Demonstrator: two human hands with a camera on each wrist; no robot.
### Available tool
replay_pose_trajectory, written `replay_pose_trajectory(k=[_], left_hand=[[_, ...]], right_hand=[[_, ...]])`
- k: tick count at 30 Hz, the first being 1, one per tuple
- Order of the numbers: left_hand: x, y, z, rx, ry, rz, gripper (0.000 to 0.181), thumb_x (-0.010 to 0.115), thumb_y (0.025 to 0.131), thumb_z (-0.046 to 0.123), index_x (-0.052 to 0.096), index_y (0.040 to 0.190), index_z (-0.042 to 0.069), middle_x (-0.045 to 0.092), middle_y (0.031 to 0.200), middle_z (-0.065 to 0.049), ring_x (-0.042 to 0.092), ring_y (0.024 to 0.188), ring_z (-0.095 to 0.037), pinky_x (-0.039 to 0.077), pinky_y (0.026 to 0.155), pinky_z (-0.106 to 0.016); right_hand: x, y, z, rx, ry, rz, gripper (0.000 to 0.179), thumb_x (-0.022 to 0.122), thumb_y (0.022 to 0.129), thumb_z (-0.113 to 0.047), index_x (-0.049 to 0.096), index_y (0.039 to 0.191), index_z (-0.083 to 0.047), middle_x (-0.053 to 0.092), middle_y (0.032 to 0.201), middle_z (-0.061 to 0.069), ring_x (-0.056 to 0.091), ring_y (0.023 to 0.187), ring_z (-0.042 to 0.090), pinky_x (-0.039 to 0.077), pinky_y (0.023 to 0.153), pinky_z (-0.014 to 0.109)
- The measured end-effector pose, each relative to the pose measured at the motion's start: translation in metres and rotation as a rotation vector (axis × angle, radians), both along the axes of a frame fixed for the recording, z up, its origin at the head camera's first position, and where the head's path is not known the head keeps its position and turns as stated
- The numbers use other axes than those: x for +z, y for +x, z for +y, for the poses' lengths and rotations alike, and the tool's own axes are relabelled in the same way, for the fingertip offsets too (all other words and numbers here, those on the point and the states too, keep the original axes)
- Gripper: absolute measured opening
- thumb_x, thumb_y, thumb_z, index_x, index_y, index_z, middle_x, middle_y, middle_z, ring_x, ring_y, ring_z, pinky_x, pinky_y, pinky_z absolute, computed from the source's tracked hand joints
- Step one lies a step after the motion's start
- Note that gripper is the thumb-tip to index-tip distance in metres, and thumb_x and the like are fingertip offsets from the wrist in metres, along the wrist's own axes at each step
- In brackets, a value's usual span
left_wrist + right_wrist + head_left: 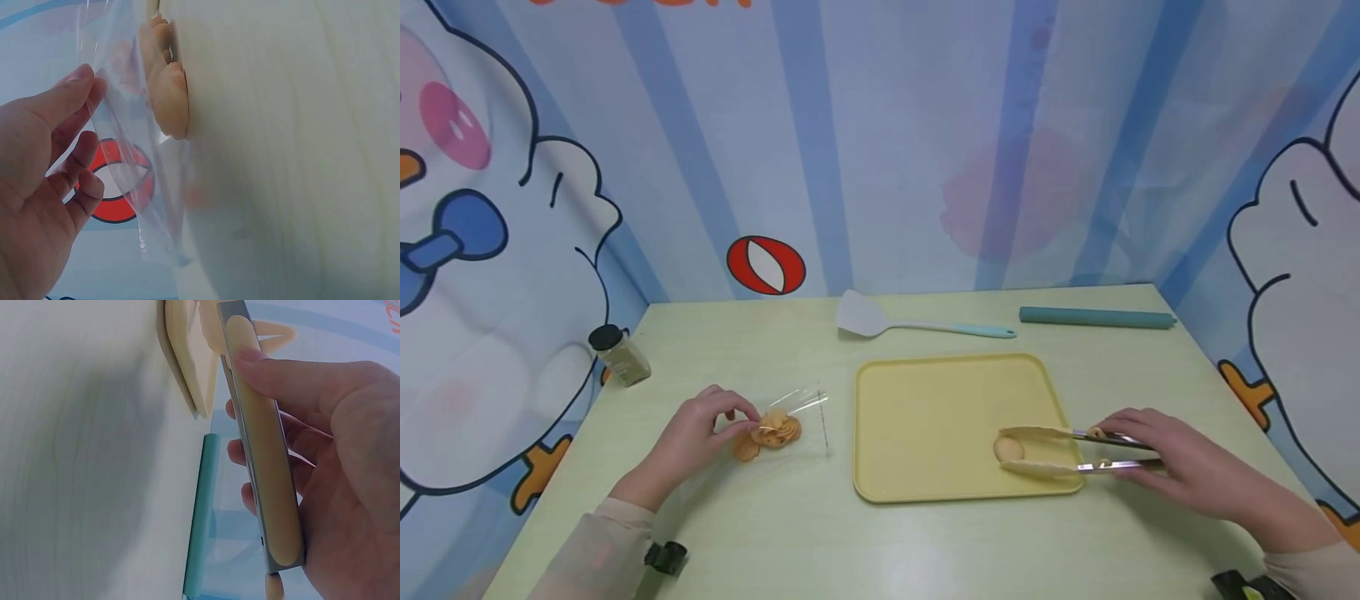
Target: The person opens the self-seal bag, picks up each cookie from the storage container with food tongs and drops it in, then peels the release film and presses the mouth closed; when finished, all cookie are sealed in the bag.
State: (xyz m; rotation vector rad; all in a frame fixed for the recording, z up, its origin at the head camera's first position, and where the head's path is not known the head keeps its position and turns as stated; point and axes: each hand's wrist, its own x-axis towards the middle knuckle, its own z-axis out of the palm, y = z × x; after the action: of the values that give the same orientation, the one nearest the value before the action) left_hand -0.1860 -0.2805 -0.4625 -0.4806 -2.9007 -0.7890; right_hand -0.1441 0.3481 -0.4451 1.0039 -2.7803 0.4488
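Thumb and fingertips of my left hand (pixel 692 437) pinch the edge of a clear plastic bag (pixel 814 427), which lies left of the yellow tray (pixel 925 417). Several tan, swirled cookies (pixel 777 428) are in the bag; in the left wrist view the film (pixel 134 169) stretches away from the fingertips. My right hand (pixel 1187 462) grips metal tongs with beige ends (pixel 1041 469), thumb on one handle (pixel 265 462) and fingers on the other side. Between the tong tips, over the right part of the tray, is one round tan cookie (pixel 1008 449). Whether it touches the tray I cannot tell.
A spatula (pixel 917 323) with a pale blade lies behind the tray. To its right is a teal rod (pixel 1097 317). A black-capped jar (pixel 620 356) stands at the table's left edge. A printed curtain (pixel 895 167) hangs behind the table.
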Motion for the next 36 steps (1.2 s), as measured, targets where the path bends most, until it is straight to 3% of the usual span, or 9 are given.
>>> replay_pose_trajectory(k=[13, 25, 36], left_hand=[[-0.002, 0.001, -0.001, -0.013, 0.000, 0.014, 0.016, 0.081, 0.089, 0.015, 0.075, 0.099, 0.027, 0.070, 0.099, 0.007, 0.055, 0.093, -0.016, 0.046, 0.073, -0.029], [0.001, -0.002, 0.000, -0.034, 0.004, 0.030, 0.016, 0.081, 0.090, 0.015, 0.075, 0.099, 0.026, 0.071, 0.100, 0.007, 0.055, 0.092, -0.015, 0.047, 0.074, -0.029], [0.002, -0.001, 0.001, -0.015, -0.002, 0.018, 0.015, 0.080, 0.090, 0.014, 0.076, 0.099, 0.026, 0.071, 0.100, 0.006, 0.055, 0.093, -0.016, 0.046, 0.074, -0.030]], right_hand=[[0.001, -0.016, -0.045, 0.006, -0.013, -0.143, 0.042, 0.073, 0.097, -0.032, 0.064, 0.135, -0.016, 0.064, 0.131, -0.002, 0.062, 0.120, 0.022, 0.054, 0.095, 0.047], [-0.011, -0.042, -0.112, 0.125, -0.053, -0.096, 0.044, 0.074, 0.097, -0.027, 0.062, 0.137, -0.012, 0.063, 0.132, -0.001, 0.060, 0.120, 0.019, 0.052, 0.099, 0.045], [0.000, -0.066, -0.176, 0.190, -0.068, -0.052, 0.050, 0.072, 0.098, -0.033, 0.060, 0.140, -0.009, 0.062, 0.137, 0.005, 0.059, 0.125, 0.024, 0.049, 0.105, 0.047]])
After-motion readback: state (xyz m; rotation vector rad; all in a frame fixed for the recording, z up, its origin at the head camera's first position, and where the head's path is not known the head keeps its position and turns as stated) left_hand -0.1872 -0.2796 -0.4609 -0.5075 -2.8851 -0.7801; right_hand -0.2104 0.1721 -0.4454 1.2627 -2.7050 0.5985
